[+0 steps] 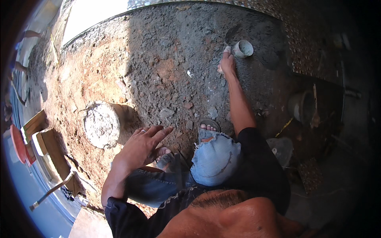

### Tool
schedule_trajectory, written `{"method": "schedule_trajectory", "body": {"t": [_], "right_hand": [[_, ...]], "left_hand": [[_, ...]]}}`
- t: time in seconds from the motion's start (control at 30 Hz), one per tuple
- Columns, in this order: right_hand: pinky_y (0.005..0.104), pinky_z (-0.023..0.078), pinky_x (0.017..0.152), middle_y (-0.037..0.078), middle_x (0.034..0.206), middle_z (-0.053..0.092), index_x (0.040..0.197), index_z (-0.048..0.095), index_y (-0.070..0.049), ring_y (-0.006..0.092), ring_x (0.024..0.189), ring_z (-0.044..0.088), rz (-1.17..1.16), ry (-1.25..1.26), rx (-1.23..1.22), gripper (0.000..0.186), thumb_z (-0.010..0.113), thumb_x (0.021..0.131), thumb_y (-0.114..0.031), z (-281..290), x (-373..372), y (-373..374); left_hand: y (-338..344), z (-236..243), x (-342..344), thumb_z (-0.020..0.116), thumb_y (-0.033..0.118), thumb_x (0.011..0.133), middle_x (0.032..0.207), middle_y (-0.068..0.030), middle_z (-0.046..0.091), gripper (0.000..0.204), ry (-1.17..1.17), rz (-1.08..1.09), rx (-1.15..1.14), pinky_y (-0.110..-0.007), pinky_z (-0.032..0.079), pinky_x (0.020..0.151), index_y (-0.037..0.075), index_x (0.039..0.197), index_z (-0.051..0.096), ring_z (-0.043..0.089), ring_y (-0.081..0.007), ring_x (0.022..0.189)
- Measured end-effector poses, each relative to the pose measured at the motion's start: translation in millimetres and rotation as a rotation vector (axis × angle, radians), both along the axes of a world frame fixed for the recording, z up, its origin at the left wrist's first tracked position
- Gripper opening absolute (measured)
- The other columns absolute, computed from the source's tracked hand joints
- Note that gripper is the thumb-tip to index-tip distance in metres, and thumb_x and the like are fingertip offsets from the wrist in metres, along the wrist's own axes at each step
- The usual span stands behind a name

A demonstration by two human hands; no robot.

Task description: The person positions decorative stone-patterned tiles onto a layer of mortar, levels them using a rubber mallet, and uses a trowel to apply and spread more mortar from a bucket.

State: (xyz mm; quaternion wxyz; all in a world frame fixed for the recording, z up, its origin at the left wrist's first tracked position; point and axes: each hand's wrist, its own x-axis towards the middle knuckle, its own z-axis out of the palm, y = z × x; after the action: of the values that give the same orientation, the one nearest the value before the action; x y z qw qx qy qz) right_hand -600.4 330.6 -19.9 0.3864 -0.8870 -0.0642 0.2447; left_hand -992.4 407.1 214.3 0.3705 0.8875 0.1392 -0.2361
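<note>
My right hand (227, 64) is stretched out ahead, its fingers wrapped round the handle of a trowel. The trowel's dark blade (232, 34) points away from me over the grey, rough mortar (186, 43). Just right of that hand stands a pale round pipe end or cup (243, 48) with grey material inside; which it is I cannot tell. My left hand (141, 146), with a ring on one finger, hovers above my left foot, fingers apart and holding nothing. Near it, to the left, is a bucket (119, 119) filled with whitish material.
Wooden pieces (55, 152), a red round object (18, 143) and a hammer-like tool (51, 191) lie at the left. A dark bucket (303, 107) stands in shade at the right. Pebbled flooring (254, 7) borders the far edge. Another person's limbs (31, 34) show at far left.
</note>
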Motion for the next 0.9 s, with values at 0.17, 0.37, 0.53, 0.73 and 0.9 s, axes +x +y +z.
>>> {"method": "schedule_trajectory", "body": {"t": [0.17, 0.37, 0.53, 0.73, 0.9], "right_hand": [[0.0346, 0.057, 0.053, 0.023, 0.091, 0.064, 0.123, 0.047, 0.012, 0.0282, 0.065, 0.069, -0.203, 0.200, 0.152, 0.062, 0.036, 0.102, -0.045, -1.1, 20.4, 6.9], [0.0391, 0.059, 0.056, 0.021, 0.096, 0.062, 0.122, 0.047, 0.011, 0.0280, 0.069, 0.068, -0.144, -0.082, 0.269, 0.060, 0.034, 0.103, -0.044, -0.6, 0.1, 34.2], [0.0373, 0.055, 0.049, 0.014, 0.086, 0.058, 0.115, 0.048, 0.004, 0.0227, 0.060, 0.062, -0.180, 0.276, 0.380, 0.058, 0.039, 0.100, -0.052, -3.1, 21.4, 20.8], [0.0326, 0.050, 0.042, 0.009, 0.080, 0.054, 0.113, 0.051, -0.001, 0.0175, 0.054, 0.056, -0.209, 0.426, 0.368, 0.057, 0.048, 0.096, -0.056, -13.0, 31.5, -4.5], [0.0319, 0.048, 0.041, 0.007, 0.079, 0.054, 0.115, 0.052, -0.001, 0.0163, 0.053, 0.056, -0.042, 0.249, 0.273, 0.055, 0.049, 0.097, -0.052, 19.0, 29.6, -17.8]], "left_hand": [[-3.6, -4.5, -0.1, 0.057, 0.045, 0.091, 0.139, -0.0149, 0.050, 0.060, -0.022, -0.009, 0.005, -0.048, 0.042, 0.104, 0.020, 0.144, 0.043, 0.052, -0.0390, 0.121], [0.3, -0.3, -3.4, 0.058, 0.044, 0.091, 0.138, -0.0143, 0.050, 0.059, 0.007, 0.016, 0.026, -0.048, 0.043, 0.103, 0.020, 0.144, 0.043, 0.053, -0.0389, 0.120], [0.6, -0.4, -4.4, 0.058, 0.042, 0.091, 0.138, -0.0140, 0.050, 0.060, -0.032, 0.002, 0.019, -0.048, 0.042, 0.103, 0.019, 0.145, 0.042, 0.053, -0.0377, 0.120], [-3.2, -3.4, 1.5, 0.057, 0.040, 0.092, 0.140, -0.0133, 0.048, 0.060, -0.054, -0.032, 0.000, -0.047, 0.041, 0.105, 0.019, 0.145, 0.041, 0.053, -0.0373, 0.121], [-4.4, -2.3, 1.6, 0.056, 0.042, 0.092, 0.141, -0.0133, 0.047, 0.060, -0.020, -0.024, 0.012, -0.048, 0.039, 0.106, 0.019, 0.145, 0.040, 0.051, -0.0377, 0.123]]}}
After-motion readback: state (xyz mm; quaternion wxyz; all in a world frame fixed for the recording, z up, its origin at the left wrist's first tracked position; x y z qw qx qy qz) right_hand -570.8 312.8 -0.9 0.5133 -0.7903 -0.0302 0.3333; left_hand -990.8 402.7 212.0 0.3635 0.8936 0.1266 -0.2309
